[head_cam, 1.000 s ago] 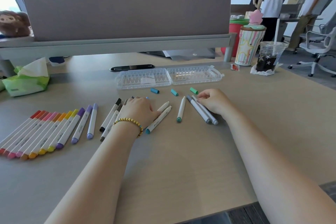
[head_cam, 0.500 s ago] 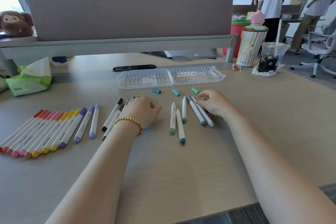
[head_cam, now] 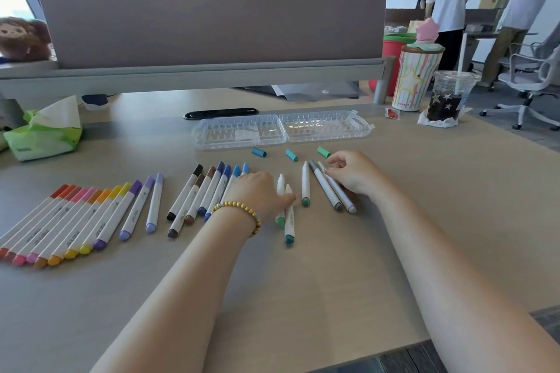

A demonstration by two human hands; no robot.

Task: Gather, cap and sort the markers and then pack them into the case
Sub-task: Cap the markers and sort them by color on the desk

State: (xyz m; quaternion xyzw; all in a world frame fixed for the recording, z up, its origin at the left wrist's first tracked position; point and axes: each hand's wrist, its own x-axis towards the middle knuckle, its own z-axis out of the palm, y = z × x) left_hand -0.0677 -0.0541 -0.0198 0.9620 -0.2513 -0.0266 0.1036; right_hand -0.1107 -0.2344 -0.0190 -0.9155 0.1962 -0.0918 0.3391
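Note:
A fan of capped warm-coloured and purple markers (head_cam: 75, 221) lies at the left of the desk. Beside it lies a row of black, brown and blue markers (head_cam: 209, 191). My left hand (head_cam: 260, 194) rests flat with its fingers touching two uncapped green-ended markers (head_cam: 288, 215). A third uncapped marker (head_cam: 305, 185) lies just right of them. My right hand (head_cam: 351, 172) pinches the top of one of two grey markers (head_cam: 331, 189). Three loose caps, blue (head_cam: 259, 152), teal (head_cam: 291, 155) and green (head_cam: 324, 152), lie before the open clear case (head_cam: 281, 130).
A tissue pack (head_cam: 42, 133) sits far left, a black flat object (head_cam: 221, 113) behind the case. A striped tumbler (head_cam: 415, 79) and an iced drink (head_cam: 451, 97) stand at the back right. A desk divider (head_cam: 209, 18) rises behind. People stand in the background.
My left hand has slid right off the blue markers, uncovering them, and now touches the two uncapped markers. Those two markers swung from slanted to nearly upright. My right hand stays at the grey markers.

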